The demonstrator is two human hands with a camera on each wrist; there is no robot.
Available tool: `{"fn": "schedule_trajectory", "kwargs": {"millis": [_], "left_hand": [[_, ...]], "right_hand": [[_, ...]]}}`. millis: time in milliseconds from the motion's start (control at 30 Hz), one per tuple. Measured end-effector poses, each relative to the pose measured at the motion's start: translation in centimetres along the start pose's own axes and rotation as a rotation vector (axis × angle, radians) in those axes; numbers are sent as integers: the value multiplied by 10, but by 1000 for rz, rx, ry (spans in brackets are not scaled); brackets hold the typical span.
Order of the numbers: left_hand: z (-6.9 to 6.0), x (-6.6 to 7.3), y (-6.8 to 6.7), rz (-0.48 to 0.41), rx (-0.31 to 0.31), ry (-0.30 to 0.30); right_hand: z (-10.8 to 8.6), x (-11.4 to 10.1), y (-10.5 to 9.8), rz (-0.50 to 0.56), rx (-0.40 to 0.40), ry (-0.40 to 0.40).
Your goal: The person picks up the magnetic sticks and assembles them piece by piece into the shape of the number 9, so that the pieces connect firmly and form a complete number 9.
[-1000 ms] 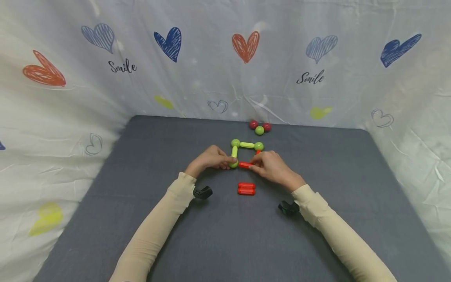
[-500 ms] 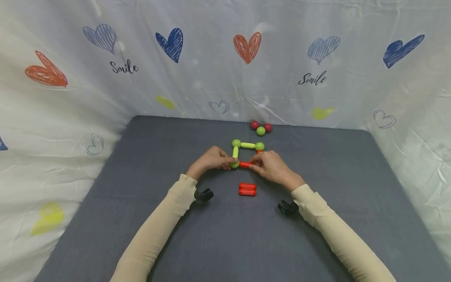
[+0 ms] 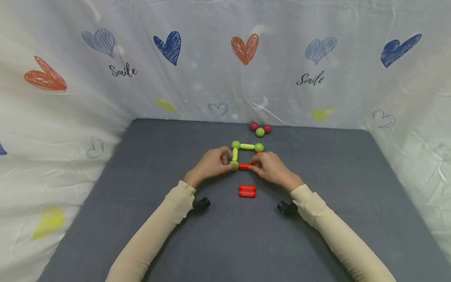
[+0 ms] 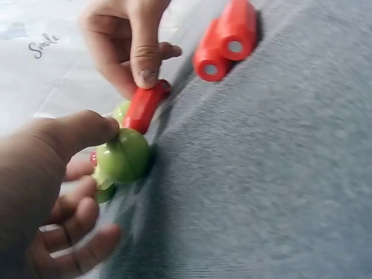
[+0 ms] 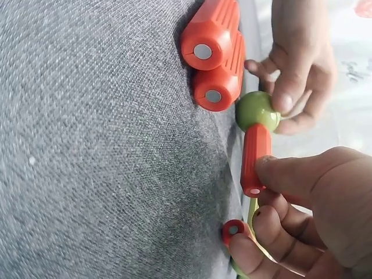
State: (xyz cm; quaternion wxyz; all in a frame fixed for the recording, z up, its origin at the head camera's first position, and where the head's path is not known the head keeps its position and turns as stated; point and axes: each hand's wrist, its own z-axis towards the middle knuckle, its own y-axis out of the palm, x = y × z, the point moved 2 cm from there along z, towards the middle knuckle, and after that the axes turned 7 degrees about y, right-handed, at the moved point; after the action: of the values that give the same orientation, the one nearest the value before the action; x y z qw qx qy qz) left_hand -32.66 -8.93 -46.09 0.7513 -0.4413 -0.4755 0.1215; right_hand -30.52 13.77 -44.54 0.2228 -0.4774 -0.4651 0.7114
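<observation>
Head view: one red ribbed plastic rod (image 3: 244, 166), pinched by the right hand (image 3: 270, 168), end against a glossy green plastic ball (image 4: 123, 155) under the left hand's (image 3: 212, 163) thumb (finger closure unclear); probably light, stiff, best held by its ribbed sides.

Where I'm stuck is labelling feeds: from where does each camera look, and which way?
Head: worn on the head, facing forward and down at the table; sleeves, left hand and right hand show.
Left wrist: on that wrist, facing the held green ball; both hands show.
Right wrist: on that wrist, facing the pinched red stick; both hands show.
Shared: both wrist views show the pair of side-by-side red sticks.
</observation>
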Motion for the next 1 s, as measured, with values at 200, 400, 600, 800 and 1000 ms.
{"fn": "schedule_trajectory", "kwargs": {"millis": [200, 400, 600, 800, 1000], "left_hand": [[0, 7, 6, 221, 17, 196], [2, 12, 14, 286, 14, 246], [3, 12, 23, 328, 58, 292], [3, 13, 26, 364, 73, 332], [6, 12, 24, 359, 92, 363]], "right_hand": [[0, 2, 0, -6, 6, 0], [-1, 1, 1, -1, 5, 7], [-3, 2, 1, 19, 5, 18], [-4, 3, 3, 24, 11, 7], [-4, 6, 0, 35, 20, 20]]}}
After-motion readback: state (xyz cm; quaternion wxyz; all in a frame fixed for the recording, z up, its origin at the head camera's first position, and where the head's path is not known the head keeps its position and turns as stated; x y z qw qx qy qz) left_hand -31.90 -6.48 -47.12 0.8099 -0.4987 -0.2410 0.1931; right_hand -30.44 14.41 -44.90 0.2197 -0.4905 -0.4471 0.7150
